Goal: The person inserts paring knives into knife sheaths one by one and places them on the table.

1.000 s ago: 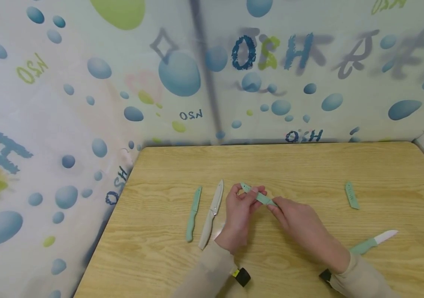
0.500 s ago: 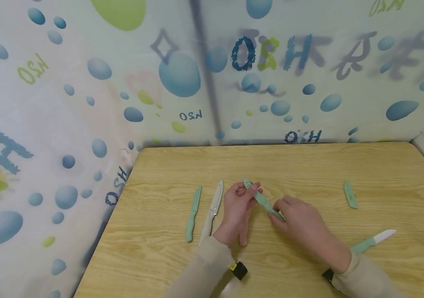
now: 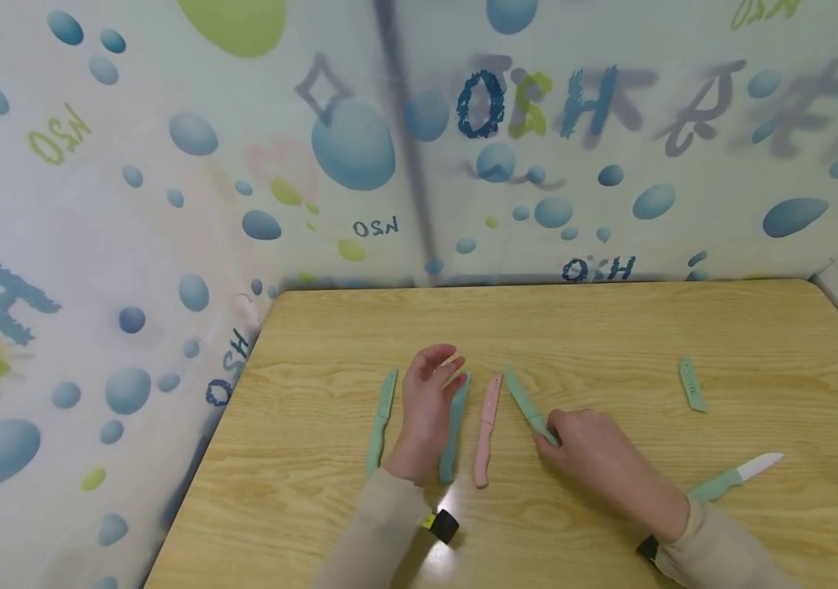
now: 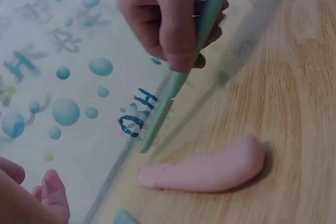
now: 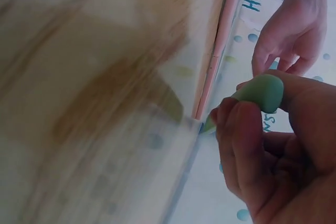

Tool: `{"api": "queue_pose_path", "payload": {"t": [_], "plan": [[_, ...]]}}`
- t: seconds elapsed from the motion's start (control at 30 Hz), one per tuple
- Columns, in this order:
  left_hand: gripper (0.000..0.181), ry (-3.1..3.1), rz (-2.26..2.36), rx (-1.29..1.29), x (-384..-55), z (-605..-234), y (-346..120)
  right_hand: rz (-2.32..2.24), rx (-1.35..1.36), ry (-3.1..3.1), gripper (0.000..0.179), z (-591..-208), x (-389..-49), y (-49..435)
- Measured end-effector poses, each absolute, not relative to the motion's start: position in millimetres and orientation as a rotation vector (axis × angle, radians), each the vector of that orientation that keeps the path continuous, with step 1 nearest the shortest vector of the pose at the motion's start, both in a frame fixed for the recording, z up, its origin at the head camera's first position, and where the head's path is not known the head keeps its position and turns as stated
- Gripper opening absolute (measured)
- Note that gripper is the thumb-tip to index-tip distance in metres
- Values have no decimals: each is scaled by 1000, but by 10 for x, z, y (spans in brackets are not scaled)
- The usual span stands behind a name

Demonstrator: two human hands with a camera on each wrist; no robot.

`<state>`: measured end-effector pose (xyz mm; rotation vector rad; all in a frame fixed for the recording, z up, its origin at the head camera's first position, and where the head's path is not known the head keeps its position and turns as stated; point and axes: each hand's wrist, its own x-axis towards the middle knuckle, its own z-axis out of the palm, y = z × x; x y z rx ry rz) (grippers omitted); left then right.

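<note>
My right hand [image 3: 588,450] grips the handle of a light green knife [image 3: 524,400], whose blade is in a matching sheath pointing up and left. In the left wrist view that knife [image 4: 181,74] slants down from the fingers above its shadow. My left hand [image 3: 429,401] has relaxed fingers, holds nothing and overlaps the blue sheathed knife [image 3: 449,454]. Between the hands a pink sheathed knife [image 3: 486,438] lies on the table. Another green sheathed knife [image 3: 382,421] rests left of my left hand. The beige knife is hidden behind that hand.
On the right lies a green-handled knife with a bare white blade [image 3: 760,466], partly behind my right forearm. Further back is a loose green sheath [image 3: 693,386]. The wooden table [image 3: 610,327] meets a patterned wall covering [image 3: 551,213] at its far edge.
My left hand has let go of the green knife and moved left, uncovering the pink and blue knives and covering the beige one. My right hand keeps the knife, slightly lower.
</note>
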<state>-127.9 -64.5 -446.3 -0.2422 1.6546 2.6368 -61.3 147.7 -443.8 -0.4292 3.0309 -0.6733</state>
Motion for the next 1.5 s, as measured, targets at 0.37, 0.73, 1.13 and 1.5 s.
{"api": "queue_pose_path", "payload": {"t": [0.37, 0.73, 1.13, 1.5], "plan": [[11, 1602, 2698, -287, -1310, -4402, -838, -590, -403, 2901, 45, -4519, -620, 1397], [15, 1597, 2765, -420, -1325, -4393, -898, -397, -541, 2968, 51, -4558, -650, 1253], [21, 1579, 2844, -437, -1339, -4427, -981, -471, -405, 3006, 36, -4357, -650, 1582], [21, 1553, 2894, -480, -1319, -4443, -1150, -582, -165, 3073, 25, -4231, -874, 2558]]}}
